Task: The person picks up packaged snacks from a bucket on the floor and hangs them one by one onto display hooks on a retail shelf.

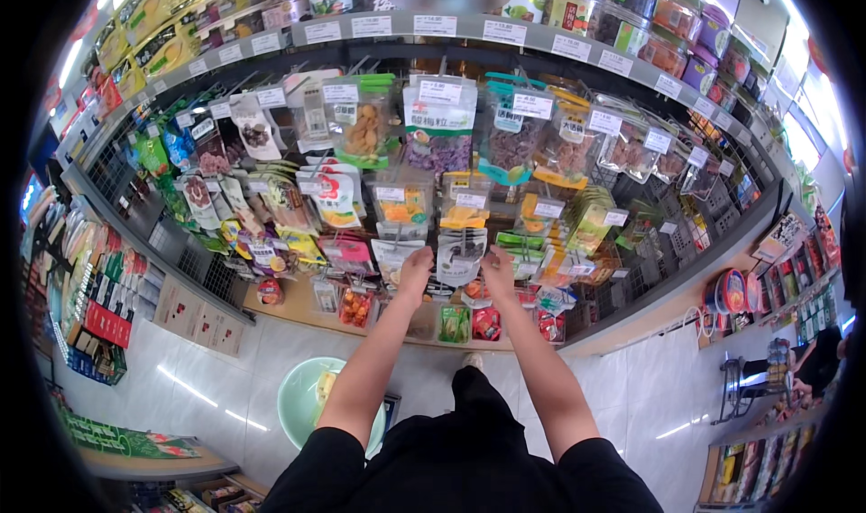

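Note:
A white stand-up pouch (461,259) with dark dried pieces in its window hangs on a display hook in front of me, between my hands. Just left of that pouch is my left hand (416,271), fingers partly curled, at the right edge of another white snack pouch (392,259). My right hand (498,269) is at the hanging pouch's right edge, its fingers bent; whether they grip it is unclear. Above hang yellow-topped pouches (465,198) behind a price tag (471,200). A green-topped pouch (524,255) hangs right of my right hand.
Rows of bagged dried fruit (440,124) fill the mesh rack under a shelf edge (433,25) with plastic jars. Several packs (453,324) lie on the wooden bottom shelf. A pale green basin (294,405) holding yellow packs stands on the floor at left. At far right is a person (818,364).

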Demonstrator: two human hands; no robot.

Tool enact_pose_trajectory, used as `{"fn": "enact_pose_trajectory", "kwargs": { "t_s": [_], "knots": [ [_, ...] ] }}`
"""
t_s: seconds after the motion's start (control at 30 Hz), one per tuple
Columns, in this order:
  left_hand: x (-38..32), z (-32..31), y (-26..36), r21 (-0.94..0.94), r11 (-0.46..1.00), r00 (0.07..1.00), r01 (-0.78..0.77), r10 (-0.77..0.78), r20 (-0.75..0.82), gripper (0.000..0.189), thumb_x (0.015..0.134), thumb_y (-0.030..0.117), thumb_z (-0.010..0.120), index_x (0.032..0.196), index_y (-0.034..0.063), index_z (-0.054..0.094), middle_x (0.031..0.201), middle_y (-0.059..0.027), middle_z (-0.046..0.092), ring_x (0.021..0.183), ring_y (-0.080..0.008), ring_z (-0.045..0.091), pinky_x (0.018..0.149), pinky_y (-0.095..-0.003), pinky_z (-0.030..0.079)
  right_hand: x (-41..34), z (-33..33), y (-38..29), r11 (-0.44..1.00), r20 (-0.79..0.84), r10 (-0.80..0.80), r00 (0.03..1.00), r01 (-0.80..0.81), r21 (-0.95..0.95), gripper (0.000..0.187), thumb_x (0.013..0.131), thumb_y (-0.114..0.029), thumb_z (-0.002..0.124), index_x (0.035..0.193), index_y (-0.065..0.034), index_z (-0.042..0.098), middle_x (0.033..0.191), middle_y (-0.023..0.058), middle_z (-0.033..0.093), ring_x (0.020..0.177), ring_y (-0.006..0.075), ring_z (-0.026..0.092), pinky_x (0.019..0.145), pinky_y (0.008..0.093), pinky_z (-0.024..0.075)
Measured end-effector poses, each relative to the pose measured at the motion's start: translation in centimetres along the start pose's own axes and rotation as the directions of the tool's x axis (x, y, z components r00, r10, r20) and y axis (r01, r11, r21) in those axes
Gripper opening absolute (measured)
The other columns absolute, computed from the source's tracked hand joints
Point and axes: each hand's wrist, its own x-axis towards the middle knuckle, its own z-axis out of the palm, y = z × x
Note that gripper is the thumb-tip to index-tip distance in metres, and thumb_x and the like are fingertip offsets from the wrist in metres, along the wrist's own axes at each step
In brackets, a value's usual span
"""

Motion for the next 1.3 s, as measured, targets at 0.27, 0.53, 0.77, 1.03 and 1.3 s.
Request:
{"fn": "enact_pose_trajectory", "kwargs": {
  "t_s": [0.27, 0.53, 0.77, 1.03, 1.3],
  "knots": [
    [-9.4, -2.9, -6.5, -0.043, 0.999, 1.0, -0.008, 0.009, 0.014, 0.027, 0.094, 0.018, 0.054, 0.119, 0.0093, 0.058, 0.113, -0.005, 0.063, 0.103, -0.0158, 0.059, 0.088, -0.0291, 0.044, -13.1, -3.9, 3.2, 0.913, 0.106, 0.095, 0.99, -0.129, 0.388, 0.019, 0.092, -0.006, 0.053, 0.111, -0.0074, 0.057, 0.095, 0.0039, 0.063, 0.082, 0.0137, 0.062, 0.069, 0.0267, 0.0511],
    [-20.2, -3.1, -10.3, 0.012, 1.0, 1.0, 0.024, -0.024, 0.016, 0.028, 0.093, 0.03, 0.056, 0.114, 0.0133, 0.061, 0.112, -0.0025, 0.064, 0.098, -0.0143, 0.06, 0.082, -0.0292, 0.042, -20.0, -10.6, 4.4, 0.903, 0.201, 0.183, 0.962, -0.245, 0.352, 0.021, 0.096, -0.017, 0.051, 0.114, -0.0084, 0.059, 0.1, 0.0054, 0.065, 0.086, 0.0154, 0.063, 0.075, 0.0291, 0.051],
    [-26.2, -2.3, -11.7, -0.018, 0.998, 0.983, 0.061, -0.063, -0.17, 0.032, 0.09, 0.034, 0.058, 0.114, 0.0123, 0.061, 0.107, -0.0022, 0.063, 0.095, -0.0139, 0.058, 0.079, -0.0293, 0.042, -21.9, -17.2, 4.8, 0.885, 0.242, 0.192, 0.951, -0.275, 0.376, 0.021, 0.096, -0.02, 0.052, 0.112, -0.0077, 0.06, 0.098, 0.006, 0.065, 0.085, 0.0165, 0.063, 0.074, 0.0291, 0.0507],
    [-33.5, 1.2, -17.9, -0.056, 0.993, 0.95, 0.102, -0.114, -0.29, 0.029, 0.095, 0.03, 0.052, 0.113, 0.0106, 0.061, 0.104, -0.0016, 0.063, 0.09, -0.0133, 0.058, 0.078, -0.0293, 0.043, -24.2, -21.8, 8.3, 0.849, 0.368, 0.325, 0.871, -0.44, 0.293, 0.02, 0.095, -0.018, 0.052, 0.109, -0.0073, 0.061, 0.096, 0.0078, 0.065, 0.083, 0.0171, 0.063, 0.073, 0.0287, 0.0505],
    [-42.4, -3.0, -17.7, -0.225, 0.971, 0.809, 0.079, -0.194, -0.554, 0.024, 0.093, 0.02, 0.051, 0.112, 0.0089, 0.06, 0.105, -0.003, 0.063, 0.09, -0.0148, 0.059, 0.077, -0.0285, 0.043, -28.1, -16.5, 10.0, 0.832, 0.632, 0.37, 0.681, -0.545, 0.1, 0.02, 0.094, -0.02, 0.053, 0.11, -0.0086, 0.06, 0.097, 0.0063, 0.064, 0.085, 0.0155, 0.062, 0.073, 0.029, 0.0496]
  ]
}}
